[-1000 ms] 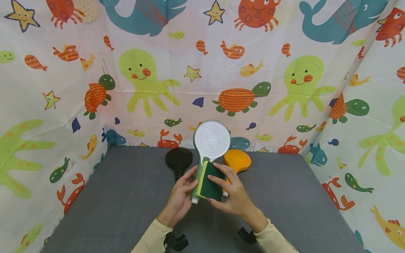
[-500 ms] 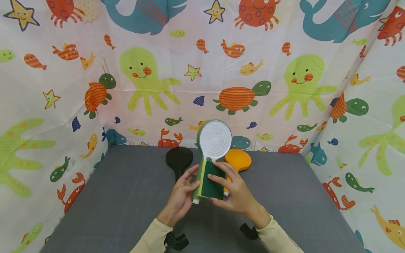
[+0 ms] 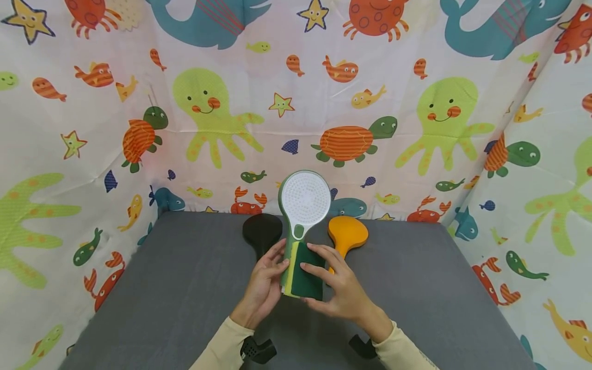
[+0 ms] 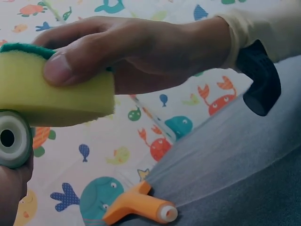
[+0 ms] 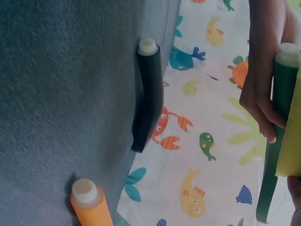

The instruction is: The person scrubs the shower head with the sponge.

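A green hand shower with a white, dotted spray face (image 3: 306, 197) is held up off the table in the head view. My left hand (image 3: 262, 288) grips its green handle (image 5: 285, 87) from the left side. A green-and-yellow scrub sponge (image 3: 306, 272) lies against the handle, its yellow side toward it. My right hand (image 3: 344, 290) pinches that sponge between thumb and fingers. In the left wrist view the yellow sponge layer (image 4: 56, 99) touches the handle, whose white threaded end (image 4: 10, 139) faces the camera.
A black hand shower (image 3: 262, 230) lies behind my left hand, and an orange one (image 3: 348, 234) behind my right, both on the grey table (image 3: 185, 288). A curtain printed with sea animals (image 3: 287, 133) surrounds the table's back and sides.
The hand shower has shifted left and slightly up, its spray face turning a little. The sponge has slid down along the handle with my right hand, covering the handle's lower end.
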Motion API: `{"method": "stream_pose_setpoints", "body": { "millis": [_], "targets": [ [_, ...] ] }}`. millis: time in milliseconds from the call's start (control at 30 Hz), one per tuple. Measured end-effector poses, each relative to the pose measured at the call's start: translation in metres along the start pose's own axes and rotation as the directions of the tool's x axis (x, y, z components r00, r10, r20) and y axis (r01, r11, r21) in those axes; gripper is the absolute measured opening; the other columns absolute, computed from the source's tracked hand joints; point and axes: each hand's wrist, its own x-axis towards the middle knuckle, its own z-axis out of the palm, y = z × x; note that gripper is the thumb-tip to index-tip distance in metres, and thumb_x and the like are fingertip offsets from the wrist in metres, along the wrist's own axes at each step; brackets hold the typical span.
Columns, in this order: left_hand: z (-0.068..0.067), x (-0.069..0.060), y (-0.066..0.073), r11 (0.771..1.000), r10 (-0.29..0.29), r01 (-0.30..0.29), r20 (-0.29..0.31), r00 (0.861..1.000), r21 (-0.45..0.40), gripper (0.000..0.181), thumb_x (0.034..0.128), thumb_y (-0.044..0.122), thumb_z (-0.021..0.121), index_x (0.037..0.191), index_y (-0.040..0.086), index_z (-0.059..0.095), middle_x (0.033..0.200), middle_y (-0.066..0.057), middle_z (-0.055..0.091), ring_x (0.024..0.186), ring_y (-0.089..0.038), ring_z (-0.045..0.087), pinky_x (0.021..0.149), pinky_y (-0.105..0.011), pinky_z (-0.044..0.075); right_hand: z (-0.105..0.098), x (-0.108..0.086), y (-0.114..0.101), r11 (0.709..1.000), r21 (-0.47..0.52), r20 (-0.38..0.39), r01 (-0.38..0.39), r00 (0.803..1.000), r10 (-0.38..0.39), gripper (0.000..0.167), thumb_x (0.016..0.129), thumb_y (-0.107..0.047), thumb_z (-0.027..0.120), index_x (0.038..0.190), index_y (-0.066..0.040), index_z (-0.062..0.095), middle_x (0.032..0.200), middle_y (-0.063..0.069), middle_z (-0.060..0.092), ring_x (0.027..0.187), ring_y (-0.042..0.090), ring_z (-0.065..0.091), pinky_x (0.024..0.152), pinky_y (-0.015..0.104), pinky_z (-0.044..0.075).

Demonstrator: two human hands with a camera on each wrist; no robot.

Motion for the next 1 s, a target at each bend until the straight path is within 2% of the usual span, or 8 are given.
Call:
{"method": "stream_pose_setpoints", "body": {
  "millis": [200,300,433,633,767,900,1000],
  "targets": [
    [-0.001,-0.002,0.002,0.997,-0.032,0.036,0.062,0.998,-0.067,0.053,0.1018,0.002,0.044,0.152,0.007,0.031,0.145,-0.006,0.046,0.127,-0.013,0.055,0.104,-0.028,0.047,-0.002,0.000,0.004,1.000,-0.001,-0.001,0.000,1.000,0.000,0.054,0.087,-0.052,0.067,0.128,-0.017,0.064,0.144,0.018,0.048,0.127,0.030,0.046,0.105,0.039,0.047],
    [-0.003,-0.002,0.002,0.997,-0.040,0.046,0.089,0.995,-0.062,0.055,0.1012,0.002,0.045,0.153,0.006,0.028,0.148,-0.006,0.047,0.128,-0.013,0.055,0.104,-0.027,0.046,-0.006,0.002,0.009,1.000,-0.012,-0.013,-0.010,1.000,0.009,0.054,0.087,-0.053,0.066,0.128,-0.017,0.064,0.144,0.018,0.048,0.128,0.031,0.046,0.110,0.038,0.043],
    [-0.004,-0.002,0.002,0.999,-0.039,0.043,0.125,0.991,-0.031,0.059,0.0995,0.000,0.048,0.154,0.005,0.024,0.144,-0.005,0.050,0.126,-0.014,0.056,0.103,-0.028,0.048,-0.009,0.005,0.013,0.999,-0.030,-0.026,-0.026,0.999,0.025,0.054,0.088,-0.054,0.064,0.127,-0.017,0.065,0.145,0.018,0.049,0.128,0.032,0.046,0.107,0.040,0.046],
    [-0.005,-0.001,0.001,0.999,-0.034,0.036,0.100,0.994,-0.016,0.062,0.0960,-0.005,0.051,0.152,0.005,0.028,0.138,-0.004,0.052,0.124,-0.015,0.056,0.102,-0.030,0.049,-0.007,0.003,0.010,1.000,-0.024,-0.034,-0.001,0.999,0.000,0.054,0.088,-0.052,0.064,0.126,-0.015,0.065,0.143,0.019,0.049,0.128,0.032,0.046,0.110,0.038,0.043],
    [-0.006,-0.001,0.000,0.998,-0.048,0.052,0.105,0.993,-0.036,0.059,0.0974,-0.003,0.051,0.152,0.004,0.029,0.143,-0.005,0.048,0.129,-0.015,0.052,0.105,-0.031,0.046,-0.003,0.000,0.006,1.000,0.003,-0.033,0.017,0.999,-0.017,0.053,0.088,-0.051,0.065,0.126,-0.014,0.066,0.143,0.020,0.050,0.127,0.032,0.046,0.111,0.035,0.041],
    [-0.007,-0.001,-0.002,0.995,-0.065,0.071,0.079,0.995,-0.071,0.056,0.1002,0.001,0.048,0.152,0.009,0.031,0.147,-0.005,0.045,0.130,-0.013,0.053,0.106,-0.029,0.046,0.002,-0.001,0.001,0.999,0.013,-0.021,0.032,0.999,-0.032,0.053,0.088,-0.050,0.066,0.127,-0.015,0.065,0.143,0.020,0.049,0.127,0.031,0.046,0.110,0.033,0.041],
    [-0.008,-0.001,-0.002,0.995,-0.073,0.078,0.070,0.995,-0.062,0.053,0.1028,0.006,0.046,0.153,0.012,0.030,0.152,-0.006,0.041,0.130,-0.013,0.053,0.105,-0.029,0.046,0.004,-0.001,0.000,0.999,0.009,-0.027,0.046,0.999,-0.046,0.053,0.088,-0.050,0.065,0.126,-0.014,0.065,0.142,0.021,0.049,0.127,0.032,0.046,0.112,0.030,0.037]
  ]
}}
